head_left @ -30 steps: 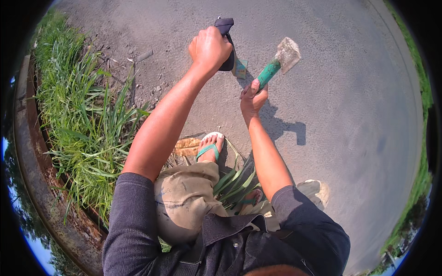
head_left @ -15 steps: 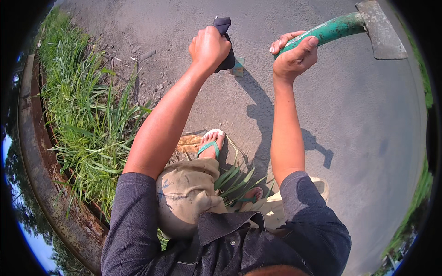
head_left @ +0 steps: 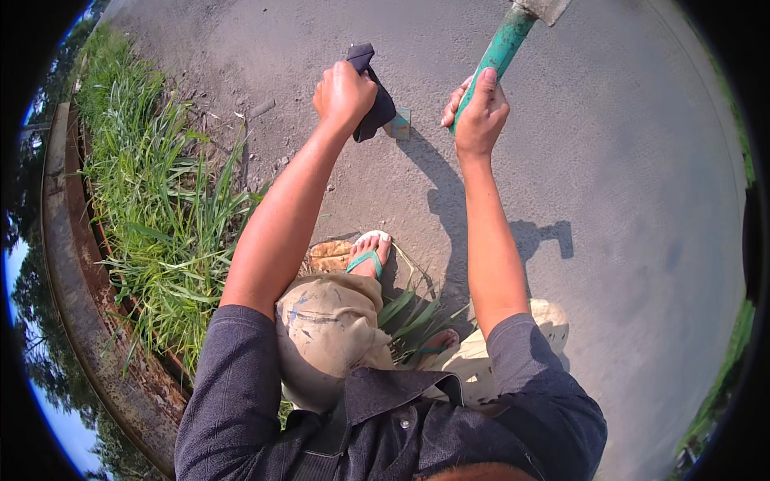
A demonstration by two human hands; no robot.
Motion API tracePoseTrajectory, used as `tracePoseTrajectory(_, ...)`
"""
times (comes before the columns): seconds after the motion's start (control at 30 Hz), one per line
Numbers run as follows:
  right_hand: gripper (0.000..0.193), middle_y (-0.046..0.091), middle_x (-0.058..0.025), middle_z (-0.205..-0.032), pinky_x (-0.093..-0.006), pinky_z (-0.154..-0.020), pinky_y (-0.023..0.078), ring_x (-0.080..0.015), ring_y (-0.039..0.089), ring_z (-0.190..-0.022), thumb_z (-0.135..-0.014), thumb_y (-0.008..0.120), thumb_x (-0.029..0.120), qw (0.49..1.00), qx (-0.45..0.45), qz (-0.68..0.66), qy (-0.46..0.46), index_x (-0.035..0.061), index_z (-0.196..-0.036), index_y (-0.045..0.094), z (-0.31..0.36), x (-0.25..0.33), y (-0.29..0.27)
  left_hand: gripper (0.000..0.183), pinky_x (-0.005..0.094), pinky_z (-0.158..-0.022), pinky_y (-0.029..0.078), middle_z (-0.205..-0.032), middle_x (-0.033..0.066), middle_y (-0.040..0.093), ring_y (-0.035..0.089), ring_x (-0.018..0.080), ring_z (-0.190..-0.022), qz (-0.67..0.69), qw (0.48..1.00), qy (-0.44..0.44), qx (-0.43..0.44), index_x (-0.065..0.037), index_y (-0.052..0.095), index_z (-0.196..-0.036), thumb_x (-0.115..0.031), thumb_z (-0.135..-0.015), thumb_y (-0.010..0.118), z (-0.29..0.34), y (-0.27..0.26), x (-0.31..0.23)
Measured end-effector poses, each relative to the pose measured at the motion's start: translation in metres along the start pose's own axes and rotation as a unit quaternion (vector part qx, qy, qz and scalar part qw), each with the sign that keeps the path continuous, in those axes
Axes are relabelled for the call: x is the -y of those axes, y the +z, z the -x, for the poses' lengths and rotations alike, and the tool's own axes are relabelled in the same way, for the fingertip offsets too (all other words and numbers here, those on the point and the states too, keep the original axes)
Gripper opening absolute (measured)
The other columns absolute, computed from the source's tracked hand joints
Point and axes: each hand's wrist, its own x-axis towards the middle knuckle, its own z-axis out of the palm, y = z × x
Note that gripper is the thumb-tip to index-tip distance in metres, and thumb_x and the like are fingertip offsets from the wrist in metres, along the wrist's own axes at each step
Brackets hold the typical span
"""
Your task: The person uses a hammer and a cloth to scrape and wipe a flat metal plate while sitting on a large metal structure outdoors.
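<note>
My left hand (head_left: 343,94) is closed in a fist around a dark cloth (head_left: 378,108), which hangs down on its right side. Just past the cloth, a small teal-and-tan rectangular piece (head_left: 401,124) shows; whether it is joined to what I hold is hidden. My right hand (head_left: 481,112) is wrapped round the lower end of a hatchet's green, worn handle (head_left: 505,46). The hatchet's grey metal head (head_left: 549,8) points away from me and is cut off by the top edge of the view.
Tall green grass (head_left: 152,208) grows on the left, beside a rusty metal rail (head_left: 76,264). Grey pavement (head_left: 626,240) stretches ahead and right, bearing my shadow. Near my sandalled foot (head_left: 369,255) lie a brown piece (head_left: 330,255) and long green leaves (head_left: 409,321).
My right hand has moved slightly left, and the hatchet has swung from pointing right to pointing up and away. My left hand has shifted a little left and nearer with the cloth.
</note>
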Motion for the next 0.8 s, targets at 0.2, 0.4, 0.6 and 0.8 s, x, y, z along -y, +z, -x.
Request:
tracePoseTrajectory(0.2, 0.064, 0.06, -0.0158, -0.066, -0.0396, -0.052, 0.049, -0.0214, 0.06, -0.052, -0.102, 0.047, 0.059, 0.938, -0.097, 0.288, -0.164, 0.0013, -0.076, 0.057, 0.059, -0.169, -0.052, 0.039, 0.0524, -0.084, 0.055, -0.102, 0.0307, 0.071, 0.07, 0.0471, -0.1, 0.025, 1.0, 0.0, -0.016, 0.006, 0.073, -0.098, -0.032, -0.088, 0.069, -0.006, 0.002, -0.002)
tracePoseTrajectory(0.4, 0.073, 0.058, -0.0143, -0.055, -0.0416, -0.04, 0.045, -0.0242, 0.062, -0.045, -0.101, 0.05, 0.06, 0.871, 0.01, 0.31, 0.38, -0.0036, -0.065, 0.056, 0.079, -0.16, -0.046, 0.033, 0.0524, -0.085, 0.056, -0.101, 0.0272, 0.073, 0.071, 0.0448, -0.098, 0.036, 0.998, -0.05, -0.008, 0.005, 0.074, -0.099, -0.027, -0.088, 0.069, 0.005, -0.008, 0.015)
tracePoseTrajectory(0.6, 0.066, 0.048, -0.0059, -0.058, -0.0324, -0.043, 0.043, -0.0151, 0.048, -0.043, -0.101, 0.043, 0.068, 0.998, 0.054, -0.029, 0.011, 0.0052, -0.079, 0.048, -0.02, 0.014, 0.024, 0.035, 0.0529, -0.085, 0.055, -0.101, 0.0292, 0.072, 0.07, 0.0466, -0.099, 0.043, 0.999, -0.028, -0.004, 0.006, 0.073, -0.097, -0.028, -0.09, 0.068, 0.002, -0.006, 0.015)
tracePoseTrajectory(0.8, 0.075, 0.057, -0.0132, -0.063, -0.0402, -0.049, 0.046, -0.0235, 0.056, -0.048, -0.098, 0.046, 0.07, 0.96, 0.022, 0.234, 0.153, -0.0006, -0.073, 0.056, 0.048, -0.155, -0.047, 0.033, 0.0522, -0.085, 0.056, -0.1, 0.0276, 0.072, 0.071, 0.0451, -0.098, 0.054, 0.998, -0.016, -0.01, 0.005, 0.074, -0.098, -0.027, -0.087, 0.069, -0.002, -0.001, -0.004)
